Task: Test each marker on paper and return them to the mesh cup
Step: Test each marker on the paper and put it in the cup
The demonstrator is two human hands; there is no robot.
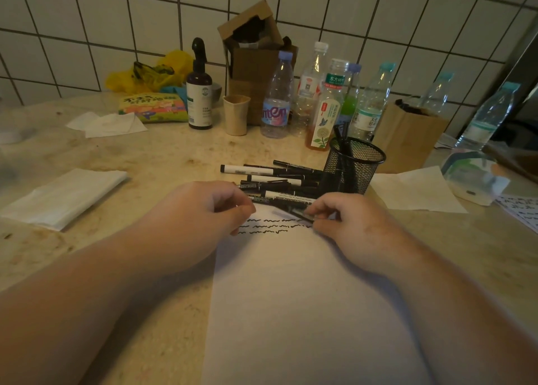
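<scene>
A right hand [346,218] pinches a thin black marker [300,214] over the paper [291,297]. The left hand [203,210] curls its fingers, perhaps round a cap; I cannot tell. Beyond the fingers lie more markers [273,181], with the mesh cup [353,163] just beside them. The marker looks light, stiff and smooth; best pinched mid-barrel.

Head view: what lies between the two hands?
Head view: between the left hand and right hand lies the paper with squiggle lines; the right hand pinches a marker over it.
</scene>
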